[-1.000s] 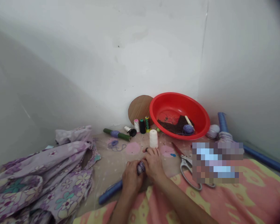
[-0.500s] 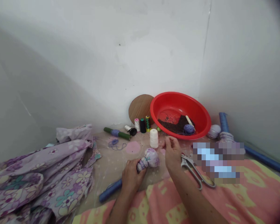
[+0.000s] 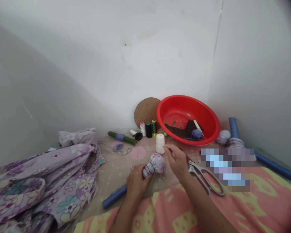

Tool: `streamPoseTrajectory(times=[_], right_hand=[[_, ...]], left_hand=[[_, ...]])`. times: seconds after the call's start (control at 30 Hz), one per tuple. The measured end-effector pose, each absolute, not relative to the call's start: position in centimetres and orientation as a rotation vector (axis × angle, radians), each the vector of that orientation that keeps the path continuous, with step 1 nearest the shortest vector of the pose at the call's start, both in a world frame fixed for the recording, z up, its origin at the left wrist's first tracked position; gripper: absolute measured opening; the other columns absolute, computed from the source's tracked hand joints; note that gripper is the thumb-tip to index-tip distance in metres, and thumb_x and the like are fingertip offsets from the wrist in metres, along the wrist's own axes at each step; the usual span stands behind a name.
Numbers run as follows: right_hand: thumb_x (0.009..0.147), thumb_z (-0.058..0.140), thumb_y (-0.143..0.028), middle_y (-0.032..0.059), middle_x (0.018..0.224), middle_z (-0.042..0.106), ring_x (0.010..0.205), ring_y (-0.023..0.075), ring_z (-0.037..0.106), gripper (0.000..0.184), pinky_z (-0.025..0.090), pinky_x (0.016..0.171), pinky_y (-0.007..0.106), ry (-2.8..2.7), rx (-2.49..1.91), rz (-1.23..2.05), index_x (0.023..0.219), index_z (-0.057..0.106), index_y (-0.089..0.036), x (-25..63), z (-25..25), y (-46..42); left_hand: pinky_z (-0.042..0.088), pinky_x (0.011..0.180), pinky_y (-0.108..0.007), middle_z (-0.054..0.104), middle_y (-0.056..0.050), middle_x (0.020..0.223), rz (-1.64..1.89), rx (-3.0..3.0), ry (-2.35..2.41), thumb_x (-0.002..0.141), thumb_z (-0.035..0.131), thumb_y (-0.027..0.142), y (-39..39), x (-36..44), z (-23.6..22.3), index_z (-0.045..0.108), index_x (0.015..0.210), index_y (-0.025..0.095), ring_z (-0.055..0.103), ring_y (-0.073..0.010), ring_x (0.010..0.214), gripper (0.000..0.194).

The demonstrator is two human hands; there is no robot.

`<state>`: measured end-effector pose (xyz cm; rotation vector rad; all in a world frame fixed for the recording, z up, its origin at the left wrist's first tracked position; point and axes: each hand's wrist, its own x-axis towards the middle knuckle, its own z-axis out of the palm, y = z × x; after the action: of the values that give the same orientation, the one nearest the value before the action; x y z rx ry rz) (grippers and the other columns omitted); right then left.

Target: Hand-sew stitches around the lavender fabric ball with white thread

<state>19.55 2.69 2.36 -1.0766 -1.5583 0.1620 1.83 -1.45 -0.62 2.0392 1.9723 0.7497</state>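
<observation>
Seemingly, left hand (image 3: 141, 183) grips bundle (image 3: 157, 164); right (image 3: 177, 160) pinches

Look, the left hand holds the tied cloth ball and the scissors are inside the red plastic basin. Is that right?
Not quite. The head view shows the scissors lying outside the red plastic basin, near the right hand. The left hand does hold the tied cloth ball.

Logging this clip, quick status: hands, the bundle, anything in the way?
Left hand gripping tied floral cloth bundle. Right hand raised beside it, fingers pinched, near white thread cone. Steel scissors right of that hand.
</observation>
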Motion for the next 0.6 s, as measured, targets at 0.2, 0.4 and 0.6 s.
streamPoseTrajectory(times=[0.2, 0.4, 0.6], right_hand=[[0.074, 0.047, -0.018, 0.0019, 0.070, 0.062, 0.074, 0.0161, 0.047, 0.016, 0.029, 0.077, 0.032, -2.161, -1.154, -0.112, 0.073, 0.063, -0.023, 17.2, 3.1, 1.9], [0.073, 0.046, -0.013, -0.0002, 0.063, 0.059, 0.071, 0.0157, 0.044, 0.020, 0.022, 0.087, 0.037, -2.346, -1.102, -0.289, 0.064, 0.061, -0.023, 16.7, 2.8, 2.4], [0.071, 0.046, -0.009, -0.0015, 0.061, 0.057, 0.071, 0.0146, 0.045, 0.023, 0.013, 0.094, 0.038, -2.358, -1.074, -0.295, 0.058, 0.059, -0.023, 16.4, 2.4, 3.0]], left_hand=[[0.034, 0.075, -0.023, 0.057, -0.003, 0.095, 0.704, 2.031, 1.998, 0.070, 0.048, 0.038, -1.5, 2.1, -0.4, 0.053, 0.104, 0.022, 0.049, -0.0167, 0.091, 0.038], [0.034, 0.072, -0.023, 0.057, -0.004, 0.096, 0.669, 2.025, 2.004, 0.070, 0.048, 0.039, -1.6, 2.3, 0.0, 0.052, 0.105, 0.023, 0.050, -0.0162, 0.089, 0.038], [0.034, 0.072, -0.022, 0.056, -0.005, 0.097, 0.654, 2.015, 2.022, 0.071, 0.047, 0.039, -1.6, 2.3, 0.1, 0.052, 0.106, 0.022, 0.050, -0.0162, 0.090, 0.039]])
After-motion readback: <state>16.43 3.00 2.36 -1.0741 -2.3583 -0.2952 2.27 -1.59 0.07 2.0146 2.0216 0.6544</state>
